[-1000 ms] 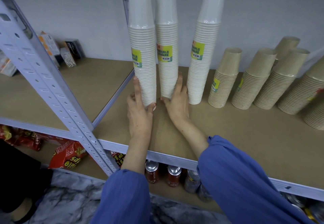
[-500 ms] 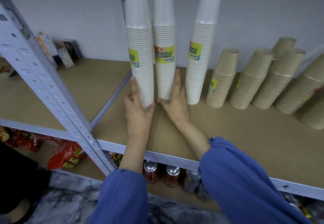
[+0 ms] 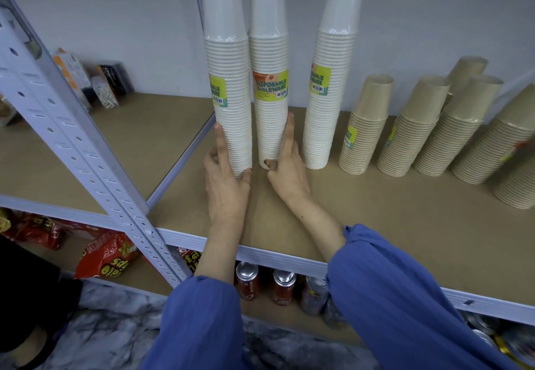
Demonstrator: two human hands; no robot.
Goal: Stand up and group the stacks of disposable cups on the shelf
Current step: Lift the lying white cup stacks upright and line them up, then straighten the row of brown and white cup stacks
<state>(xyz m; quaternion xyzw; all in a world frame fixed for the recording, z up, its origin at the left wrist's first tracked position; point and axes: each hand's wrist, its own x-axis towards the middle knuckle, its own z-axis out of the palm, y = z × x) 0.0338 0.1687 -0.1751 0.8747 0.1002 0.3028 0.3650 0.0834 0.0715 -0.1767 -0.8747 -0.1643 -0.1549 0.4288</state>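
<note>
Two thumbs and their fingers (image 3: 222, 146) clamp stack bases: left hand (image 3: 227, 190) grips the left white stack (image 3: 228, 51), right hand (image 3: 289, 175) pinches the middle white stack (image 3: 269, 51). Both tall, upright, wrapped, yellow-green labelled stacks stand just beside each other at the left end of the shelf (image 3: 376, 210).

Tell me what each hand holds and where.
Left hand grips the leftmost white cup stack near its base; right hand holds the middle white cup stack near its base.

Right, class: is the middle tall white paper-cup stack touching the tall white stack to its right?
Apart. The head view shows grey wall and brown shelf board between the middle tall white paper-cup stack and the right-hand tall white stack.
</note>
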